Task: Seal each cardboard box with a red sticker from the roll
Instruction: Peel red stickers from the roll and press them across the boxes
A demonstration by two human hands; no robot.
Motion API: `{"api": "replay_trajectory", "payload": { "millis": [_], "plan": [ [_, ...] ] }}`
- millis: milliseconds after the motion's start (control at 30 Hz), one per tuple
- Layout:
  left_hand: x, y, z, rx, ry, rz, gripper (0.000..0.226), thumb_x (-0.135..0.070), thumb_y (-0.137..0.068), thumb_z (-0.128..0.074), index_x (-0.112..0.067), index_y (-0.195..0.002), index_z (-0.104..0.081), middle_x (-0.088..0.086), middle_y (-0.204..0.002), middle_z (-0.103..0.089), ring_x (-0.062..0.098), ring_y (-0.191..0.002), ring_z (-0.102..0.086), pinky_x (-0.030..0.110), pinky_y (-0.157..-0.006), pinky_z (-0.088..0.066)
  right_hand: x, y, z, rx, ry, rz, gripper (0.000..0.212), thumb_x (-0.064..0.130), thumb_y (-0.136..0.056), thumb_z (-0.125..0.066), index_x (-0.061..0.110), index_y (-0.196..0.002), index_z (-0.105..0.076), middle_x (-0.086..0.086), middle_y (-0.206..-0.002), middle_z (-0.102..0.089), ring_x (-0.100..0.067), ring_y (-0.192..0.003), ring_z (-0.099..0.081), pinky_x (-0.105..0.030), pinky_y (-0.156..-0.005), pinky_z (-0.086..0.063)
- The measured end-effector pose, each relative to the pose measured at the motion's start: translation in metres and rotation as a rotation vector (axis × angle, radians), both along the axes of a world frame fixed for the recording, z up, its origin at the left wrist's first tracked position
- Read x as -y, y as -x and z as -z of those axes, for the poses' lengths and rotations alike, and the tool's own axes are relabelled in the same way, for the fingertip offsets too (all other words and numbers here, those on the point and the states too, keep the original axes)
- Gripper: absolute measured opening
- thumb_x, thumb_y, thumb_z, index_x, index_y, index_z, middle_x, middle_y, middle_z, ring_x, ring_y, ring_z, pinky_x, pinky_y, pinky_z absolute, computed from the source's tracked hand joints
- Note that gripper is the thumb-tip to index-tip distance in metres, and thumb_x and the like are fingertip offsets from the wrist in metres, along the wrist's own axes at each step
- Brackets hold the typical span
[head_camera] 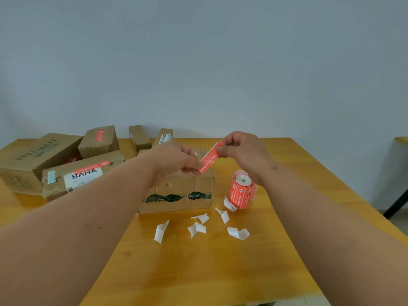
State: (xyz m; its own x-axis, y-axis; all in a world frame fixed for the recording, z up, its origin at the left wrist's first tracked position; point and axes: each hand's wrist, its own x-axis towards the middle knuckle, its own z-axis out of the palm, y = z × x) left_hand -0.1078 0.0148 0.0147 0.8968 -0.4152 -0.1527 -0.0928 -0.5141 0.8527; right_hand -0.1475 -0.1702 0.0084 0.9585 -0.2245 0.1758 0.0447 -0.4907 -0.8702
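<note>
Both the left hand [176,161] and right hand [239,151] pinch a red sticker [209,157] by its ends above the cardboard box [178,191]; slack could fold the adhesive onto itself; a skewed landing might miss the seam.

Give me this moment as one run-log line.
step: sticker peeled, not applied | left hand: pinches red sticker lower end | right hand: pinches upper end | box: below, unsealed | roll: upright, right of box
</note>
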Motion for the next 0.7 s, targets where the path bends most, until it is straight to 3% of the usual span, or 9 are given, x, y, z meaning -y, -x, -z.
{"api": "replay_trajectory", "payload": {
  "millis": [167,267,333,400,500,600,700],
  "plan": [
    [-0.007,-0.006,0.003,0.063,-0.016,-0.085,0.007,-0.006,-0.083,-0.071,-0.012,-0.087,-0.072,0.002,-0.090,-0.068,0.015,-0.084,-0.056,0.022,-0.065,-0.037,-0.007,-0.001,-0.001,-0.058,-0.036,-0.095,0.007,0.016,-0.092,-0.065,0.016,-0.094,-0.072,0.004,-0.088,-0.075,-0.005,-0.087,-0.068,-0.015,-0.073,-0.040],
    [-0.015,-0.014,0.007,0.085,-0.026,-0.128,0.008,-0.009,-0.085,-0.067,-0.016,-0.087,-0.069,0.000,-0.092,-0.067,0.016,-0.087,-0.058,0.027,-0.074,-0.046,-0.010,-0.002,-0.003,-0.083,-0.064,-0.123,0.011,0.014,-0.091,-0.065,0.022,-0.089,-0.072,0.010,-0.083,-0.071,-0.002,-0.084,-0.064,-0.014,-0.075,-0.038],
    [-0.016,-0.018,0.013,0.245,-0.180,-0.134,0.021,-0.021,-0.085,-0.065,-0.026,-0.105,-0.065,-0.009,-0.101,-0.063,0.015,-0.096,-0.059,0.039,-0.091,-0.048,-0.014,-0.005,-0.004,-0.084,-0.052,-0.100,0.010,0.015,-0.090,-0.066,0.022,-0.091,-0.073,0.010,-0.083,-0.069,-0.001,-0.081,-0.061,-0.014,-0.072,-0.038],
    [-0.014,-0.016,0.013,0.496,-0.291,-0.180,0.042,-0.036,-0.082,-0.067,-0.035,-0.122,-0.054,-0.014,-0.113,-0.057,0.012,-0.105,-0.056,0.044,-0.101,-0.039,-0.020,-0.008,-0.004,-0.077,-0.052,-0.075,0.012,0.015,-0.090,-0.066,0.019,-0.096,-0.075,0.007,-0.087,-0.070,-0.004,-0.082,-0.062,-0.015,-0.070,-0.038],
    [-0.009,-0.006,0.002,0.727,-0.195,-0.126,0.027,-0.041,-0.084,-0.067,-0.033,-0.109,-0.061,-0.013,-0.107,-0.058,0.010,-0.102,-0.056,0.039,-0.097,-0.040,-0.027,-0.011,-0.006,-0.062,-0.067,-0.091,0.017,0.012,-0.087,-0.069,0.017,-0.102,-0.074,0.002,-0.093,-0.072,-0.008,-0.085,-0.065,-0.017,-0.072,-0.043],
    [-0.009,-0.002,-0.002,0.638,-0.149,-0.039,0.010,-0.033,-0.091,-0.063,-0.029,-0.098,-0.070,-0.009,-0.094,-0.065,0.009,-0.087,-0.060,0.029,-0.080,-0.051,-0.031,-0.014,-0.006,-0.035,-0.095,-0.144,0.023,0.006,-0.084,-0.069,0.019,-0.104,-0.071,0.000,-0.089,-0.073,-0.009,-0.084,-0.068,-0.025,-0.086,-0.049],
    [-0.013,-0.006,0.001,0.496,-0.058,-0.017,0.014,-0.024,-0.092,-0.063,-0.026,-0.102,-0.072,-0.012,-0.093,-0.068,0.005,-0.087,-0.062,0.017,-0.074,-0.049,-0.033,-0.017,-0.006,0.000,-0.117,-0.170,0.025,0.003,-0.084,-0.069,0.020,-0.102,-0.068,0.002,-0.079,-0.071,-0.007,-0.080,-0.068,-0.026,-0.085,-0.048]
  ]
}}
